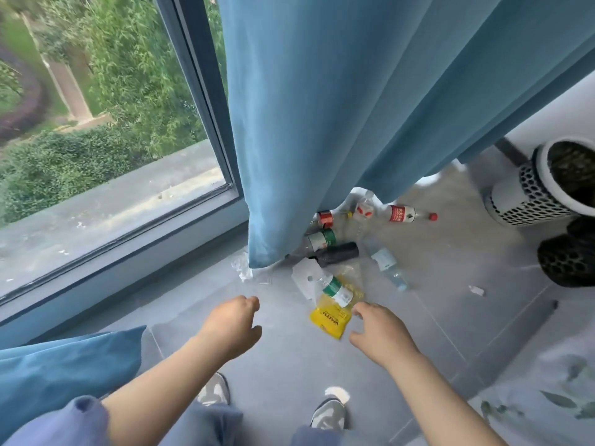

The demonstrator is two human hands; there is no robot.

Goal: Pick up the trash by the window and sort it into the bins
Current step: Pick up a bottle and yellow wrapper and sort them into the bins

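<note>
Hands empty, low by window (96, 140).
L hand (233, 323) curled, grips nothing; R hand (380, 333) half open, fingertips just beside yellow packet (328, 318), bottle (336, 289) lying on it. Curtain (322, 123) hem close behind; bare floor (273, 381) btw my arms.

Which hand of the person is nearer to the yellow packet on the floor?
Right. The right hand is just beside the yellow packet, with its fingertips almost at the packet's right edge. The left hand is clearly farther away, off to the packet's left side.
</note>
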